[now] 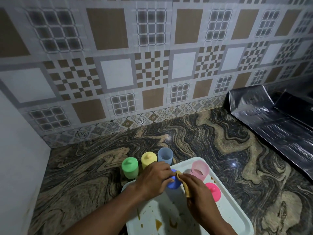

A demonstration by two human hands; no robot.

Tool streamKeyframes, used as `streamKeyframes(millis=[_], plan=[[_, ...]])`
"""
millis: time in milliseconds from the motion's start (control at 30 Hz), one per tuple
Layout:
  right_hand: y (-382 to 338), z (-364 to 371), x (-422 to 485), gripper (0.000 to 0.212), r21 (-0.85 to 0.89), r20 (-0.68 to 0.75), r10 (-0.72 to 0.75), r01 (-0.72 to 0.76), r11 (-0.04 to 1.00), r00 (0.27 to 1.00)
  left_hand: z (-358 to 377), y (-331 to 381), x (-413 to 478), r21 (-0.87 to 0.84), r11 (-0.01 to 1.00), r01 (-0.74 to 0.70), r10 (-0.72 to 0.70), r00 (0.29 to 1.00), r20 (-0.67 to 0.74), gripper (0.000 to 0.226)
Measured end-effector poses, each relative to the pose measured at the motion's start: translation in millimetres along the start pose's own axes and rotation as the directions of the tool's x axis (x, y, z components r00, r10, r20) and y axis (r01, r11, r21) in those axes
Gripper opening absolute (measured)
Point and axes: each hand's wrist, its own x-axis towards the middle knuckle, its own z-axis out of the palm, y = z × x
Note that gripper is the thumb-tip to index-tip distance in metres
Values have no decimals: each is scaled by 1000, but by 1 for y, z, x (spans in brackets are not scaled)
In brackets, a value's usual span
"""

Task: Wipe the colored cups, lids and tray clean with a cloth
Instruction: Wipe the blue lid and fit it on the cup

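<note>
Hands meet over the far part of a white rectangular plastic tray that sits on a swirled black-and-tan stone counter. The left hand has its fingers curled and clamped around a round blue plastic lid, holding it just above the tray floor. The right hand has its fingers closed together on a yellowish cloth, pinching a fold of it against the right side and top of the blue lid. The cloth trails down from the lid along the inside of the right palm.

On the tray, to the right of the hands, a translucent pink plastic cup stands upright and open near the far right corner. A bright pink domed lid with a small knob lies just nearer than it, on the tray floor. Brownish-yellow smears and spots mark the tray's near floor between the forearms, and a small spot lies by the right rim.

Off the tray, along its far left side on the counter, stand three more pieces in a row. A green plastic cup with its lid on is leftmost, a yellow lidded cup is in the middle, and an open pale blue cup is on the right, just beside the tray's far edge.

Patterned brown and grey tiles cover the wall beyond. A glossy black appliance sits at the far right of the counter.
</note>
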Motion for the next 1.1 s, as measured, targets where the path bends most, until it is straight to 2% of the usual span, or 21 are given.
streamKeyframes(millis=[100,133,200,267,300,333,367,400,433,467,500,533,633,700,767,800,867,900,933,1100], plan=[[4,0,-6,42,-64,21,-161,162,985,987,-4,-10,-6,8,998,68,-67,993,-98,15],[1,-1,-9,40,-5,15,-137,137,991,990,-6,-13,-6,-10,995,97,-98,986,-132,16],[-6,-3,-10,38,296,-25,98,-86,951,995,-10,-14,-3,-7,993,118,-117,978,-172,18],[-14,-8,1,31,566,60,382,-346,748,922,-12,-10,-1,13,994,110,-106,975,-195,19],[-19,-12,9,23,675,154,483,-449,586,862,-11,-7,-1,17,995,100,-94,973,-212,19],[-24,-15,17,27,762,278,536,-523,382,797,-10,-4,0,18,996,89,-82,969,-232,18],[-29,-19,24,39,815,396,528,-552,174,751,-9,-1,0,21,997,78,-70,964,-255,18],[-34,-22,30,53,838,469,490,-546,18,735,-7,2,1,27,997,70,-60,960,-274,18],[-38,-23,35,62,847,503,455,-525,-89,735,-5,5,1,34,997,63,-50,956,-288,18],[-41,-21,39,63,849,516,445,-506,-151,732,-4,8,2,35,998,57,-44,954,-298,18],[-44,-18,41,58,852,510,457,-503,-149,729,-3,10,3,35,998,49,-36,952,-305,17],[-45,-16,42,50,855,488,472,-511,-89,735,-3,12,3,34,998,45,-33,950,-310,16],[-45,-12,43,34,815,372,502,-534,224,780,-10,15,2,4,998,57,-54,951,-304,16],[-41,-15,43,30,766,318,490,-525,372,812,-18,17,0,-52,993,106,-116,951,-286,16],[-41,-21,44,24,726,285,476,-512,459,832,-27,19,4,-149,963,224,-257,927,-273,20],[-41,-25,45,21,710,284,468,-512,483,837,-32,17,8,-254,912,321,-378,898,-224,23],[-39,-28,48,21,694,323,429,-520,499,844,-42,13,17,-498,705,505,-563,825,39,28],[-39,-32,51,23,696,344,394,-514,502,852,-45,11,21,-558,614,559,-577,800,167,31],[-39,-34,53,26,703,363,355,-503,502,862,-49,12,24,-571,569,592,-566,785,251,31],[-36,-48,56,42,700,428,282,-512,498,859,-59,22,35,-576,478,663,-498,745,444,30]])
